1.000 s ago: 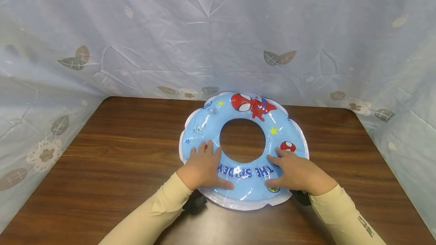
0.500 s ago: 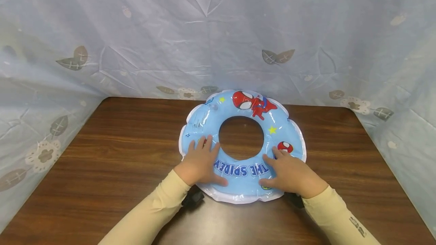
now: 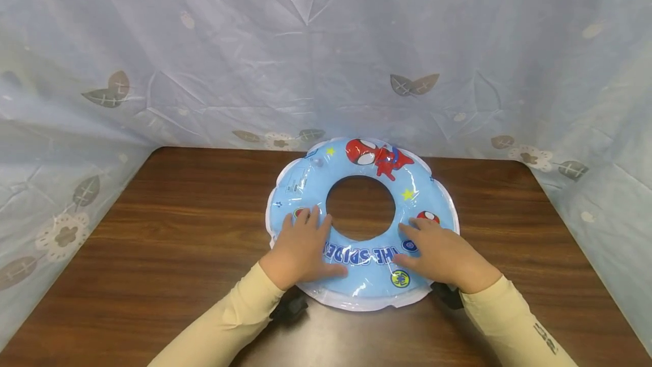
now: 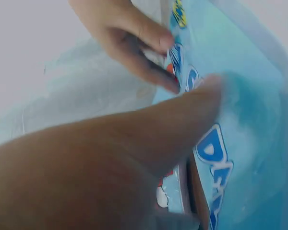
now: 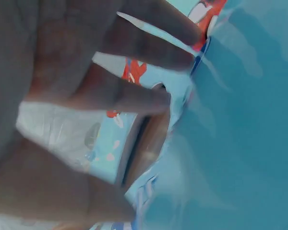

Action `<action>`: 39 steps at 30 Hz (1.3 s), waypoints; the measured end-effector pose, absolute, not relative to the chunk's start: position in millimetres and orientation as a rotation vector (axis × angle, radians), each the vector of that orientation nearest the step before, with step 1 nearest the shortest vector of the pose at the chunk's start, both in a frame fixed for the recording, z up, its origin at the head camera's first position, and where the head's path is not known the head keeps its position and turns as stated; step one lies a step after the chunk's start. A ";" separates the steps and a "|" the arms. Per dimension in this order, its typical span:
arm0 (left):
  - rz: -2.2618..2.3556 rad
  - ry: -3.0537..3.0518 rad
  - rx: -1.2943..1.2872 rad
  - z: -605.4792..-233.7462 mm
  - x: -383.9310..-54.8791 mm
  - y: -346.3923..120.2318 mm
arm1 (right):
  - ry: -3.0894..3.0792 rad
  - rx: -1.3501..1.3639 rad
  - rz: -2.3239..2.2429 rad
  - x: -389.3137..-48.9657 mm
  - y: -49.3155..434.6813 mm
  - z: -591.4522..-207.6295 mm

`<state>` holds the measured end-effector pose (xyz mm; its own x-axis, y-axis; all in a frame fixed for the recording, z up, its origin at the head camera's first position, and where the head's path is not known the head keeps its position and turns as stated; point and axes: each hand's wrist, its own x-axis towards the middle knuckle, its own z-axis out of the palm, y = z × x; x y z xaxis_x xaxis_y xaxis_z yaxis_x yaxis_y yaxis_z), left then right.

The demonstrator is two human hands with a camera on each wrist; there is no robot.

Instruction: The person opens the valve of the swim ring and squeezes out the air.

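A light blue inflatable swim ring point(image 3: 364, 282) with a white edge, a red masked cartoon figure and blue lettering lies on the wooden table, puffed with air. On its near left part rests my left hand point(image 3: 300, 251), fingers spread and thumb toward the lettering. My right hand point(image 3: 443, 254) lies on the near right part, fingers likewise spread. In the left wrist view the left thumb point(image 4: 182, 120) touches the ring beside the letters. The right wrist view has the right fingers point(image 5: 129, 96) extended over the ring's blue surface, with the centre hole beyond them.
The brown wooden table point(image 3: 178, 231) extends on both sides of the ring. A pale curtain point(image 3: 346, 44) with leaf and flower prints hangs behind and at both sides; the ring's far edge reaches close to it. A dark wrist device point(image 3: 289, 306) sits under the left wrist.
The ring shifted slightly away and left, then came slightly back toward me. Both hands moved with it, staying spread on top; the right thumb has uncovered a yellow-green round print.
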<state>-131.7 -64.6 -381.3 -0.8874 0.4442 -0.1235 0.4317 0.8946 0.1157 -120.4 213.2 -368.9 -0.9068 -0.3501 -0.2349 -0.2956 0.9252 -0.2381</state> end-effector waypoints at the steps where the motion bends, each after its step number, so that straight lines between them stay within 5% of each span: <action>1: 0.165 2.929 0.651 -379.9 -130.6 -63.1 | 2.836 -0.490 -0.288 -120.8 213.4 -368.9; 10: 0.300 2.960 0.420 -382.3 -133.7 -60.6 | 2.894 -0.445 -0.208 -121.1 213.8 -371.1; 39: 0.242 2.852 0.575 -398.2 -157.9 -79.8 | 2.790 -0.422 -0.186 -119.4 210.4 -374.7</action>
